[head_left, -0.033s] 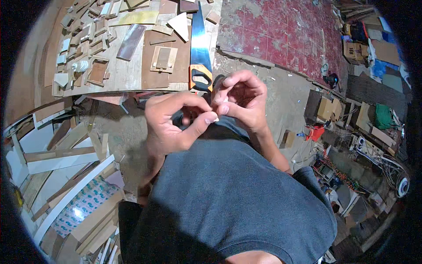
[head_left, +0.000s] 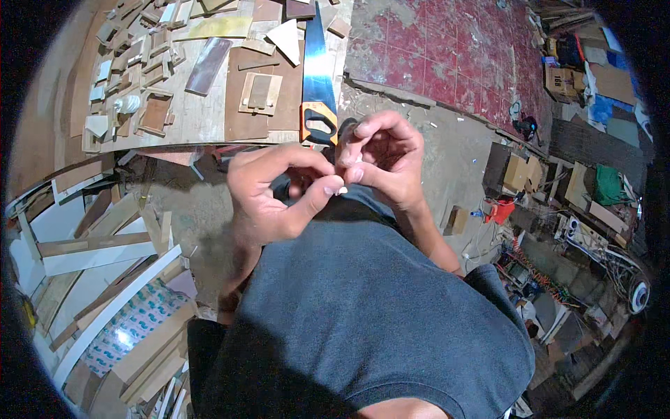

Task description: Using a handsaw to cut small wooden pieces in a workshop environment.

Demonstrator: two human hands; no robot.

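Observation:
Both hands are held up close together in front of my dark shirt. My left hand [head_left: 279,192] is pinched, thumb against forefinger, and a tiny pale piece [head_left: 343,190] pokes out at the thumb tip. Beside it my right hand [head_left: 386,160] is also pinched, with a small whitish bit [head_left: 359,159] showing between the fingers. Both pieces are too small to name, and I cannot tell whether they are one thing. Just beyond my hands a handsaw [head_left: 319,84] with an orange and black handle lies on the work table [head_left: 199,129], its handle at the near edge.
A small wooden frame piece [head_left: 261,93], a white triangular offcut [head_left: 285,42] and several little wooden assemblies [head_left: 155,112] lie on the table. Boards and offcuts [head_left: 98,244] are heaped at my left. Red tiled flooring [head_left: 440,56] spreads at the far right; boxes [head_left: 522,173] and cables crowd the right side.
My left hand has shifted very slightly left, and the pale piece at its thumb tip shows a little more. My right hand looks the same.

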